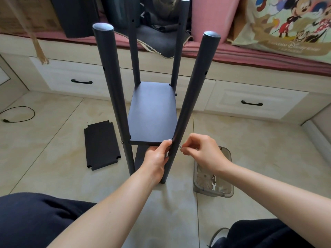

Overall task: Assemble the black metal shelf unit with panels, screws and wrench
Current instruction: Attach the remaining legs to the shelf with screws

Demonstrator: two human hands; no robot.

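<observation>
The black shelf unit stands on the tiled floor with several round posts rising toward me. A black panel sits between the posts, and a lower panel shows under it. My left hand grips the panel's near right corner, thumb on top, against the near right post. My right hand pinches a small silver screw at that post's outer side, level with the panel. A spare black panel lies flat on the floor to the left.
A clear plastic tray with small hardware and a wrench sits on the floor under my right forearm. Cream drawers and a pink-cushioned bench stand behind. A black cable lies far left. My dark-trousered knees fill the bottom corners.
</observation>
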